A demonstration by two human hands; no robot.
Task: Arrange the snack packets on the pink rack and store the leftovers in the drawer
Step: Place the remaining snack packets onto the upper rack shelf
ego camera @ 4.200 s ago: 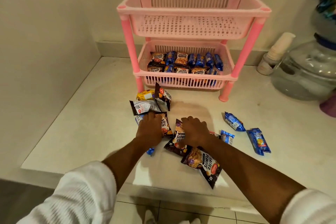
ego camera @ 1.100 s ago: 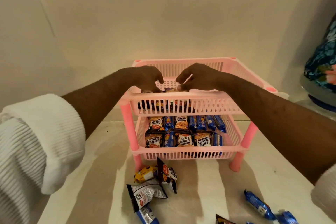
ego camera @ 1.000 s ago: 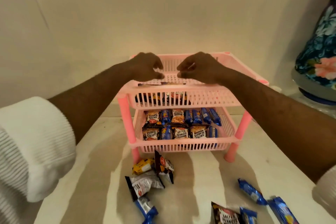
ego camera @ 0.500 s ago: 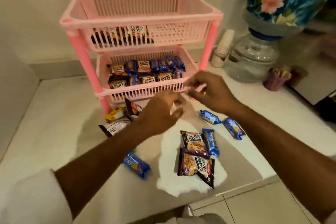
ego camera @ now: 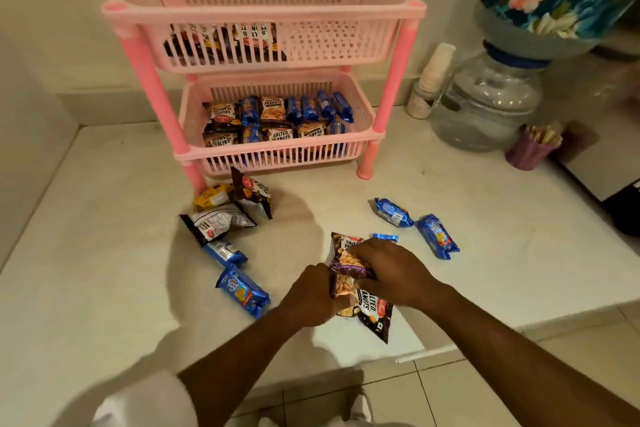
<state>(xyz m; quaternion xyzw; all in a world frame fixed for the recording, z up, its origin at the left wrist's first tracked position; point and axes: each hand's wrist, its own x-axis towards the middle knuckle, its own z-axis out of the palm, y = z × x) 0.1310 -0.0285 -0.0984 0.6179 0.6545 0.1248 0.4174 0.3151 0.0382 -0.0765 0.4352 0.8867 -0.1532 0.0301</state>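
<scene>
A two-tier pink rack [ego camera: 391, 94] stands at the back of the white counter. Its lower basket is packed with peanut and blue biscuit packets [ego camera: 277, 118]; a few dark packets [ego camera: 225, 43] lie at the left of the upper basket. On the counter near the front edge lie salted peanut packets [ego camera: 372, 310]. My left hand [ego camera: 310, 295] grips their left edge and my right hand [ego camera: 393, 270] curls over the upper packet [ego camera: 344, 258]. Loose blue biscuit packets [ego camera: 437, 236] lie to the right, and a mixed pile [ego camera: 225, 215] with another blue packet [ego camera: 242, 291] lies to the left.
A water dispenser [ego camera: 485, 107] with a floral-covered bottle stands at the right, with stacked paper cups [ego camera: 434, 69] and a purple cup of sticks [ego camera: 530, 151] beside it. Walls close the left and back. The counter's front edge drops to a tiled floor.
Both hands left the rack's upper basket, where they had set down packets, came down to the counter and took hold of the peanut packets near the front edge. The view tilted downward.
</scene>
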